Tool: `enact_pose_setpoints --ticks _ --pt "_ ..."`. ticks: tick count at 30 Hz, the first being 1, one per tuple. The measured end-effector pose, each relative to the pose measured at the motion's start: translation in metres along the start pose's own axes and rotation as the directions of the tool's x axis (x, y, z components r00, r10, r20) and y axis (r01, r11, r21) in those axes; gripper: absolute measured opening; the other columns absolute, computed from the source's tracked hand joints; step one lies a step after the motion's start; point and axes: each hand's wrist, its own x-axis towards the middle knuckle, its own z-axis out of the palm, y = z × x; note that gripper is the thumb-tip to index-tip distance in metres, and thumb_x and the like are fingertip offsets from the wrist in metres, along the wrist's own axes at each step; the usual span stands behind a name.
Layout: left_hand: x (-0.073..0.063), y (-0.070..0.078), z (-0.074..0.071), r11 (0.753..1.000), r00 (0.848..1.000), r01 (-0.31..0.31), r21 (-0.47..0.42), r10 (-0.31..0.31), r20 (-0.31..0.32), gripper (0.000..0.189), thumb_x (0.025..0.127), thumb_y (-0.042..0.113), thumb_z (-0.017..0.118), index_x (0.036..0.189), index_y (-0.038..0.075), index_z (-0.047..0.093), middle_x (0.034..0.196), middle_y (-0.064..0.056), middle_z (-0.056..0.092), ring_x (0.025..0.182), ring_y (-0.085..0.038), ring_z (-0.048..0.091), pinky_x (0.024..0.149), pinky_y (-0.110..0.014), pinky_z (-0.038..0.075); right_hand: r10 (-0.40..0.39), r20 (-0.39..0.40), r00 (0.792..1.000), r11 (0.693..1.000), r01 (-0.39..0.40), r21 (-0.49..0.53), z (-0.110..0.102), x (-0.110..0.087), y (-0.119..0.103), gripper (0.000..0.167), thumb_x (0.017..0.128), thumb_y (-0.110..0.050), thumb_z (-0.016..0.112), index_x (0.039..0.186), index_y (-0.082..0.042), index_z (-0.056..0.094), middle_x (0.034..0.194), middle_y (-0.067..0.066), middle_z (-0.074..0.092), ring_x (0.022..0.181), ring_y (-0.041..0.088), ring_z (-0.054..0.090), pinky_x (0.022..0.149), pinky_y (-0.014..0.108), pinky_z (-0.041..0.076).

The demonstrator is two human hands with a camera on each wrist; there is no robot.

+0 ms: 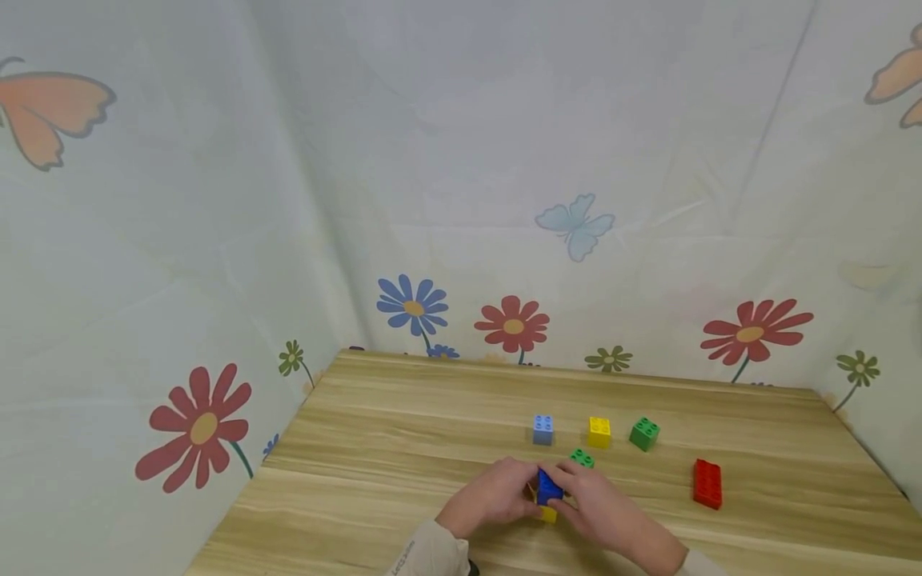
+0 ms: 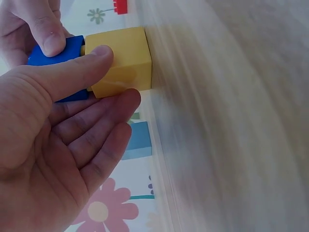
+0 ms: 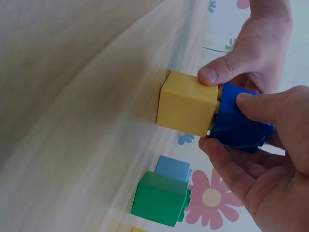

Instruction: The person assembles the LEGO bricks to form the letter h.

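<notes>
- Wood-grain table [image 1: 403,448], flower-print cloth [image 1: 446,160] behind.
- Dark blue block [image 1: 550,486] atop yellow block [image 2: 120,55], table's near side; studs up, slight gap, stack axis vertical.
- Left hand [image 1: 497,496] part-curled, pinching yellow block.
- Right hand [image 1: 599,504] part-curled, pinching dark blue block.

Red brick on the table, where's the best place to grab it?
Probably pinch the red brick by its two long sides, near the middle, coming from above: it lies studs up, longer than wide, apart from the other bricks.
</notes>
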Motion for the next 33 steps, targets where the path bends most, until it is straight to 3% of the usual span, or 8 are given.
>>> enact_pose_setpoints --ticks 9,18,26,33 --pt "-0.002 -0.003 0.001 1.0 1.0 0.002 -0.002 -0.002 -0.021 0.039 0.08 0.017 0.077 0.115 0.017 0.062 0.091 0.013 0.064 0.075 0.004 0.055 0.066 -0.014 0.045 0.045 -0.004 0.999 0.999 -0.045 -0.003 0.006 0.003 -0.004 0.046 0.091 -0.017 0.065 0.131 0.001 0.052 0.115 0.011 0.059 0.098 0.021 0.06 0.079 0.033 0.052" --pt "-0.006 -0.003 -0.001 1.0 0.999 0.001 0.011 -0.001 -0.048 0.039 0.08 0.017 0.078 0.115 0.017 0.062 0.089 0.012 0.064 0.073 0.004 0.055 0.065 -0.014 0.045 0.005 -0.045 0.999 1.0 -0.006 -0.029 0.009 0.008 -0.002 0.046 0.089 -0.016 0.067 0.132 -0.003 0.053 0.112 0.008 0.06 0.096 0.019 0.061 0.078 0.03 0.052" --pt "-0.003 -0.006 -0.002 1.0 0.999 0.019 -0.025 -0.02 -0.03 0.04 0.081 0.018 0.076 0.118 0.016 0.061 0.094 0.011 0.066 0.079 0.005 0.057 0.069 -0.014 0.046 0.004 -0.022 1.0 1.0 -0.003 0.021 0.004 0.012 0.001 0.045 0.089 -0.014 0.067 0.131 -0.004 0.054 0.11 0.006 0.061 0.095 0.016 0.06 0.078 0.028 0.052" --pt "-0.005 -0.01 -0.004 0.999 0.998 0.042 -0.023 -0.043 -0.041 0.032 0.08 0.017 0.077 0.109 0.016 0.063 0.089 0.012 0.065 0.077 0.003 0.056 0.069 -0.016 0.046 0.002 -0.019 1.0 0.997 0.0 0.074 0.005 0.016 0.001 0.043 0.09 -0.014 0.065 0.13 -0.001 0.054 0.113 0.01 0.06 0.096 0.02 0.061 0.078 0.027 0.052"
